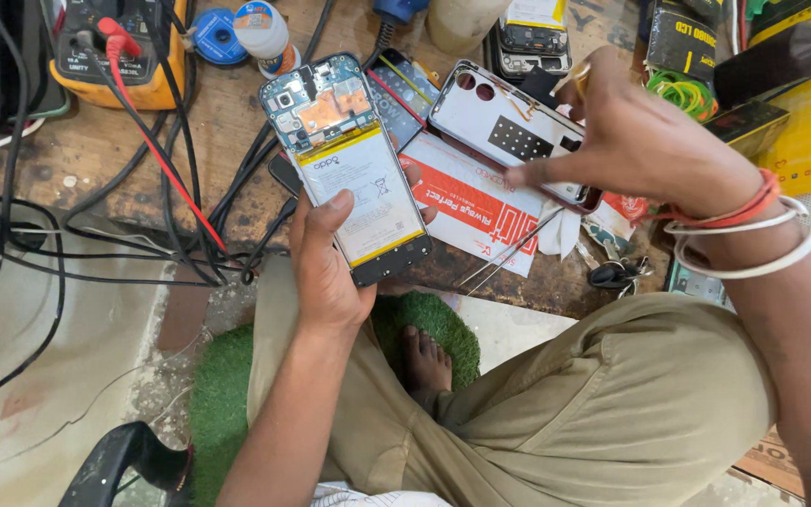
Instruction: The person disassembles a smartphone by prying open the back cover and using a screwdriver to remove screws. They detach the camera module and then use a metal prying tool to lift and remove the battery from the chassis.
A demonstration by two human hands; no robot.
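multimeter (114,47) cut off at top | right fingertips (527,175) blurred

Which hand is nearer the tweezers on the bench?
Right. The right hand hovers just above and right of the tweezers, by the silver back cover. The left hand is farther left, holding the opened phone.

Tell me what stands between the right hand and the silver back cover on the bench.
Nothing visible does. The right hand already rests on the silver back cover, fingertips on its near end. The left hand holds the opened phone apart, to the side.
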